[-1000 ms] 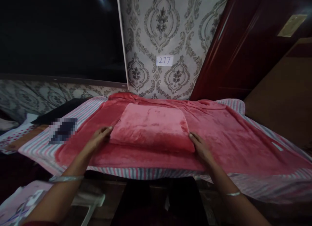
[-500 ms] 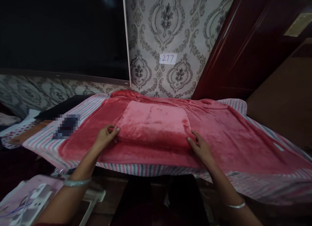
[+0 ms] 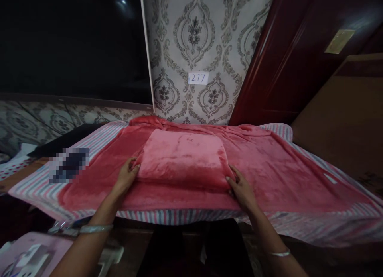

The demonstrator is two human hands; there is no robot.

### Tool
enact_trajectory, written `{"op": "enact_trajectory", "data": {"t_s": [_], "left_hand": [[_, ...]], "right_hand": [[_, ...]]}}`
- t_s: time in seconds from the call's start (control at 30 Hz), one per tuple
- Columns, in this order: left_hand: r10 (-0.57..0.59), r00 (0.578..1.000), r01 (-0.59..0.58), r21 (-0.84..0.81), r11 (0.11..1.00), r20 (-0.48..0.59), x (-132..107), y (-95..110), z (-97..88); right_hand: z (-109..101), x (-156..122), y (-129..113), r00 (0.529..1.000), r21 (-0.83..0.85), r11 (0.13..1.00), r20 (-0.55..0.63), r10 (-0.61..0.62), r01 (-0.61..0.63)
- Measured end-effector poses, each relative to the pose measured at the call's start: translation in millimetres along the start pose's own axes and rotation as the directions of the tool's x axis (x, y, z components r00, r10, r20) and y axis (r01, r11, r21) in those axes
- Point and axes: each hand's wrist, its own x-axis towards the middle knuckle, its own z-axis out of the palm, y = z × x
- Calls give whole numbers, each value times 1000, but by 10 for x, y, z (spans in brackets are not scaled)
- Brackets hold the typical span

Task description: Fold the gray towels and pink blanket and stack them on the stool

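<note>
A padded, folded bundle of pinkish-red plush blanket [image 3: 182, 153] lies in the middle of a wide red plush sheet [image 3: 269, 177] spread over the table. My left hand [image 3: 128, 174] pinches the near left corner of the bundle between thumb and fingers. At the near right corner my right hand [image 3: 241, 186] grips in the same way, thumb on top. The fingertips under the fabric are partly hidden. I cannot tell whether bundle and sheet are one piece.
A striped cloth [image 3: 167, 216] shows around the sheet's edges. A pixelated dark object [image 3: 70, 165] lies at the left. Behind are a large television [image 3: 72, 50] and a wall with a "277" paper [image 3: 198, 78]. A cardboard box [image 3: 344, 113] stands right, a pink surface [image 3: 38, 249] lower left.
The view has shifted slightly, so the scene sits a little lower and further left. Both hands keep hold of the bundle's near corners, and its near side looks a bit fuller.
</note>
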Motion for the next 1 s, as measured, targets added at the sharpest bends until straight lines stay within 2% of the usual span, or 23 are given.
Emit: {"op": "enact_trajectory", "data": {"t_s": [0.23, 0.3, 0.33, 0.4, 0.47, 0.53, 0.6, 0.63, 0.7, 0.77, 0.87, 1.0], "left_hand": [[-145, 987, 150, -72, 986, 73, -49, 37, -126], [-154, 982, 161, -57, 985, 111, -24, 49, -210], [-135, 984, 139, -30, 990, 114, 7, 50, -253], [-36, 997, 31, 69, 997, 71, 104, 58, -303], [142, 990, -143, 208, 968, 17, 225, 107, -251], [310, 949, -313, 323, 893, 63, 337, 228, -52], [395, 894, -447, 399, 800, 210, 429, 422, 272], [397, 870, -491, 437, 754, 294, 473, 536, 457], [324, 849, -518, 538, 665, 418, 577, 756, 812], [255, 846, -522, 630, 575, 468, 715, 907, 1084], [179, 862, -502, 743, 443, 475, 952, 911, 1289], [118, 889, -452, 804, 386, 443, 1156, 637, 1360]], "right_hand": [[-49, 21, 96, 1000, -3, 1000, 20, -15, 15], [-110, 68, 128, 996, -73, 994, -28, -89, 86], [-140, 96, 139, 985, -128, 981, -74, -155, 145], [-170, 159, 119, 935, -271, 925, -157, -316, 267], [-123, 233, 17, 884, -410, 838, -138, -447, 360], [25, 339, -175, 862, -511, 745, -17, -507, 428], [250, 497, -429, 867, -593, 665, 124, -483, 455], [375, 598, -562, 878, -636, 629, 173, -447, 446], [606, 836, -795, 911, -726, 566, 216, -352, 391], [775, 1089, -930, 948, -800, 520, 188, -258, 301], [881, 1403, -874, 977, -853, 485, 121, -178, 194], [865, 1583, -539, 978, -866, 471, 89, -187, 169]]}}
